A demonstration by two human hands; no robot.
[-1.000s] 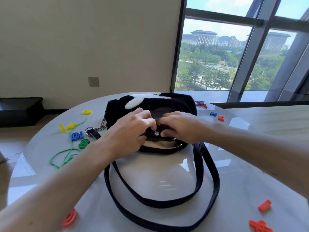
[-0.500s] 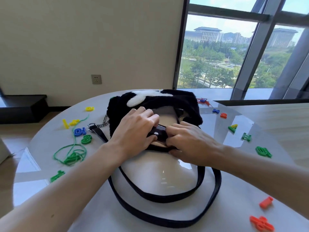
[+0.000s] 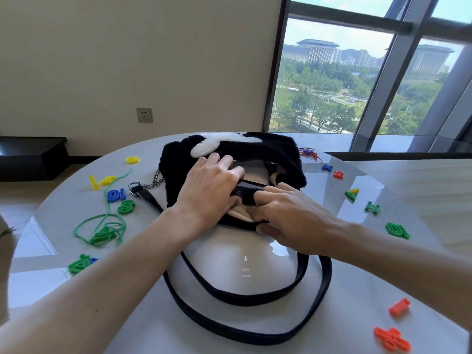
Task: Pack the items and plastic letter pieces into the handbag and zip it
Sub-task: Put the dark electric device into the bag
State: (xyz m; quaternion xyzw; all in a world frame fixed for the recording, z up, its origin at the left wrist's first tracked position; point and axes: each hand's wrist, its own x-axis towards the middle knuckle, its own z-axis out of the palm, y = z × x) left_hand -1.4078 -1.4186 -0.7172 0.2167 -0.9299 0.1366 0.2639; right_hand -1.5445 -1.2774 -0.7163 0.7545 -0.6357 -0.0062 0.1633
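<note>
Nearest, by the lower right rim of the round table (image 3: 255, 335), lies an orange cluster (image 3: 392, 339) whose shape I cannot read, and just behind it a small orange block (image 3: 399, 306). The black strap (image 3: 255, 297) of the handbag makes two wide loops on the glossy top. At the left lies a green 4 (image 3: 79, 264) with something blue half hidden behind it. Beyond it a green string (image 3: 109, 221) is tangled over another green piece.

Both forearms come in from the bottom edge. The left hand (image 3: 209, 190) and the right hand (image 3: 288, 215) meet at the open mouth of the furry black handbag (image 3: 229, 152), which lies in the middle of the table. The fingers of both hands are curled. The left thumb and fingers pinch one end of a small black tab (image 3: 246, 192), and the right fingertips pinch the other end. A round mark on the tab is too blurred to read, and I cannot tell if the tab belongs to the bag. The hands cover most of the beige lining, and zipper teeth show along the far edge.

Left of the bag I read a green 8 (image 3: 126, 206) and a blue 10 (image 3: 116, 194). On the right I read a green A (image 3: 352, 194) and a green H (image 3: 372, 208). Farther off are a blue x (image 3: 327, 167), yellow pieces (image 3: 102, 180) and a red tangle (image 3: 307, 152). A wall socket (image 3: 144, 115) sits on the wall behind.
</note>
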